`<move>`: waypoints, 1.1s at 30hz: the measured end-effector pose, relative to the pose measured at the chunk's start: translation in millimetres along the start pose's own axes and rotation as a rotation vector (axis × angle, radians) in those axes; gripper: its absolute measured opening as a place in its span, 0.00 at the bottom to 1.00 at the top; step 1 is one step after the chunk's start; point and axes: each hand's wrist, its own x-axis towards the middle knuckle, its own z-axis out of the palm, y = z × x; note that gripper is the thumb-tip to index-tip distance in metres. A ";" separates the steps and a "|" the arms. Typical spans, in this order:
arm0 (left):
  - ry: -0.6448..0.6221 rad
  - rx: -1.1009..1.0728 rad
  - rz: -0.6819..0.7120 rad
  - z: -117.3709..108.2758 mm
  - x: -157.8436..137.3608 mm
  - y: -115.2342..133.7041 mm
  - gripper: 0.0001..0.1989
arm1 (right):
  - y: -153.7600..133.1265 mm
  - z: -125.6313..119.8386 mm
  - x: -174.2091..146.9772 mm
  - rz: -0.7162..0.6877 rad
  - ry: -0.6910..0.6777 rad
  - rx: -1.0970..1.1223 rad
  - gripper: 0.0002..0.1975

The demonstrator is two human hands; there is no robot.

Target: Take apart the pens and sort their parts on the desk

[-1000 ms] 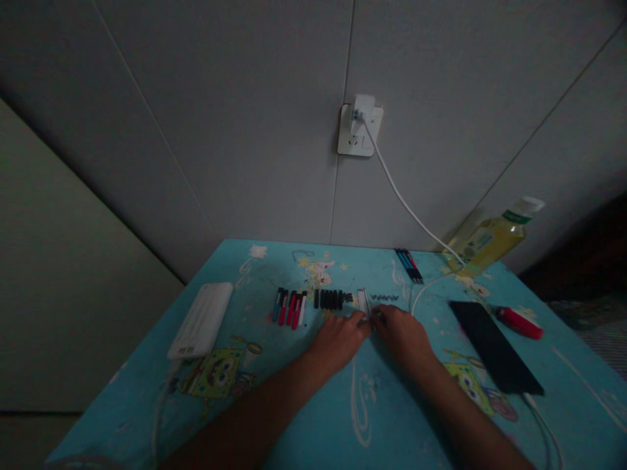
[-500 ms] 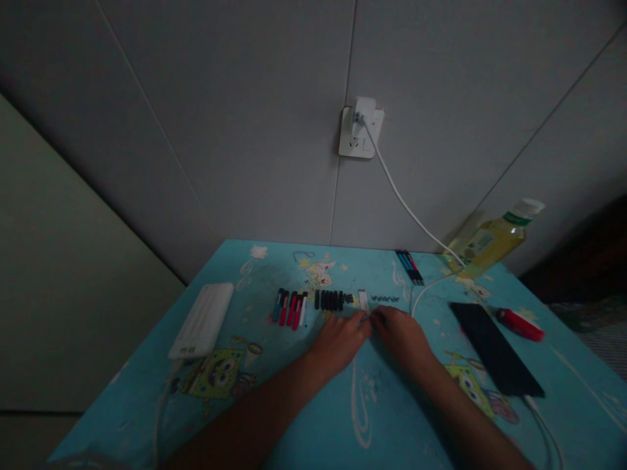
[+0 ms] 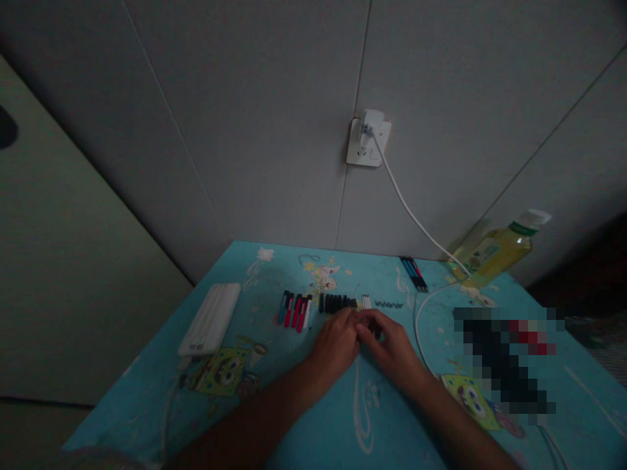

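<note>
My left hand (image 3: 337,337) and my right hand (image 3: 388,339) meet at the middle of the table, fingertips bent inward and pinched together. Whatever lies between the fingers is hidden or too small to name. Just beyond them are thin white sticks (image 3: 366,301), partly covered by the fingers. Left of these sits a row of short black cylindrical pieces (image 3: 336,303). Farther left lie several pen barrels (image 3: 296,311) in blue, red and white with dark ends. Small dark spring-like pieces (image 3: 389,305) form a line beyond my right hand.
Slim dark pens (image 3: 414,273) with blue and red parts lie at the back right, near a bottle of yellow liquid (image 3: 504,251). A white power bank (image 3: 210,318) rests at left. A white cable (image 3: 404,199) runs from the wall socket (image 3: 353,150) onto the table. Objects at right are pixelated.
The view has shifted slightly. My hands have drawn back a little from the white sticks towards me, and the right fingers have curled closer over the left fingertips.
</note>
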 end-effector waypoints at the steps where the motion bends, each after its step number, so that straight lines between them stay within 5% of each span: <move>1: 0.012 -0.033 0.007 0.0 -1.1 -0.6 0.17 | -0.6 0.9 -0.2 0.003 -0.008 0.027 0.10; 15: -0.056 -0.184 0.099 -10.1 -15.4 -21.4 0.20 | 4.8 10.2 -1.7 -0.056 -0.161 0.075 0.10; 19: 0.004 -0.250 0.109 -15.5 -18.8 -30.3 0.23 | 13.9 10.9 0.5 -0.042 -0.094 0.030 0.12; 24: 0.179 -0.559 -0.092 -18.0 -10.7 -35.8 0.16 | 28.0 7.2 4.4 0.176 0.052 0.189 0.14; 29: 0.307 -1.022 -0.335 -17.6 -2.9 -33.7 0.15 | 27.2 5.5 7.2 0.342 0.027 0.433 0.16; 33: 0.407 -1.124 -0.385 -22.8 -1.4 -29.3 0.16 | 22.0 11.2 7.5 0.390 0.007 0.549 0.19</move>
